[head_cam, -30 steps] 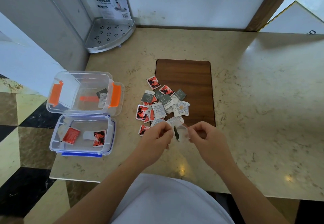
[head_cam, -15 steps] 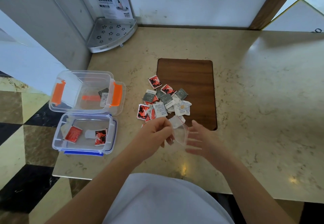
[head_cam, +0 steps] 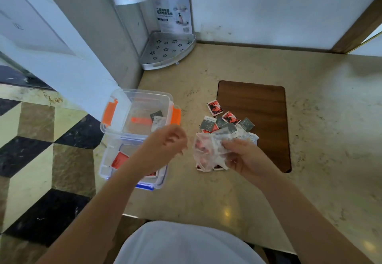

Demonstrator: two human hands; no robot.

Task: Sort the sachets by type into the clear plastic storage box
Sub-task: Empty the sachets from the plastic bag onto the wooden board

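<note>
Two clear plastic boxes stand at the counter's left edge. The far box (head_cam: 142,93) has orange latches and holds a grey and a white sachet (head_cam: 157,120). The near box (head_cam: 102,167) has a blue latch and holds red sachets (head_cam: 119,158). My left hand (head_cam: 165,144) hovers over the two boxes with fingers curled; whether it holds anything is hidden. My right hand (head_cam: 246,156) grips a crumpled clear plastic bag (head_cam: 208,152) in front of the sachet pile (head_cam: 226,123), which mixes red, grey and white sachets.
The pile lies partly on a dark wooden board (head_cam: 260,106) on the beige marble counter (head_cam: 320,139). A metal corner shelf (head_cam: 168,53) stands at the back left. The counter ends just left of the boxes, above a chequered floor (head_cam: 41,150).
The clear bag passed from my left hand to my right hand. My left hand moved left, from the pile to above the boxes. The camera view shifted left.
</note>
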